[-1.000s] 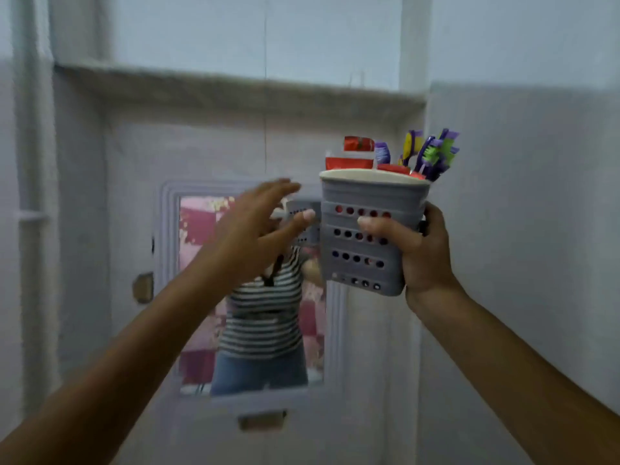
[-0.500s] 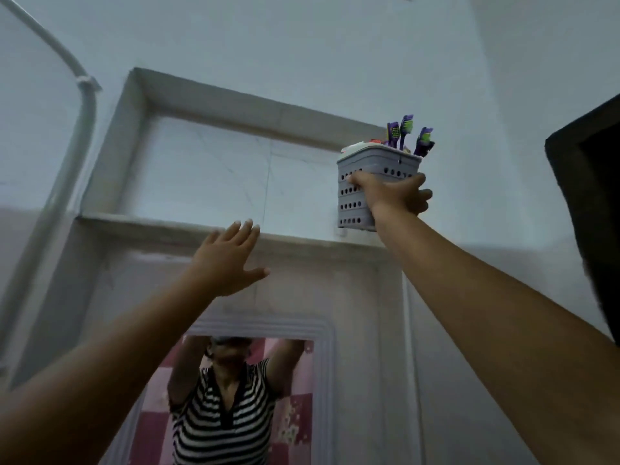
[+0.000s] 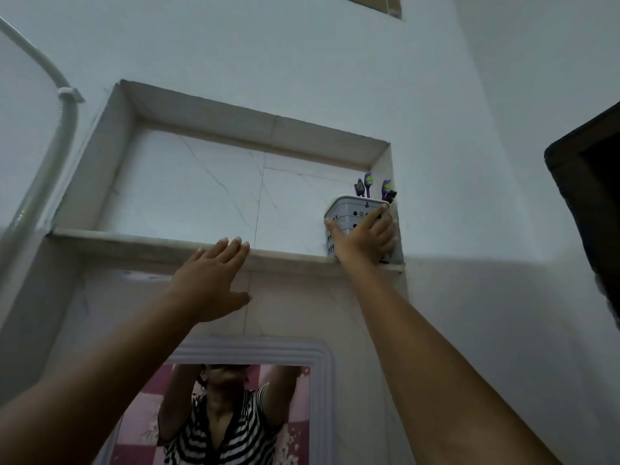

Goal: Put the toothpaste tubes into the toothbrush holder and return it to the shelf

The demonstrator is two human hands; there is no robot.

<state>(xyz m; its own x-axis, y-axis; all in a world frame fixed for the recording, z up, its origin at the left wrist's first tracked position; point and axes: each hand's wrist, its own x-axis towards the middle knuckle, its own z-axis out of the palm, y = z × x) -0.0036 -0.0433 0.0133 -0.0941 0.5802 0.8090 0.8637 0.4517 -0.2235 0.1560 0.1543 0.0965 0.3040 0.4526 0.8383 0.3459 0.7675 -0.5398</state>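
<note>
Up on the shelf (image 3: 141,241), in its right corner, my right hand (image 3: 364,238) wraps the holder (image 3: 349,214): light, stiff plastic, best gripped round the sides. Left hand (image 3: 209,280) is spread, empty. Tubes unseen.

Pale painted plaster walls (image 3: 335,45) rise all round in dim, cool light; a rectangular recessed niche lined with veined white marble (image 3: 208,189) is set into the wall; a curved pale pipe (image 3: 40,156) runs at left; a white-framed mirror (image 3: 322,370) hangs below; a dark door frame (image 3: 590,196) edges the right.
</note>
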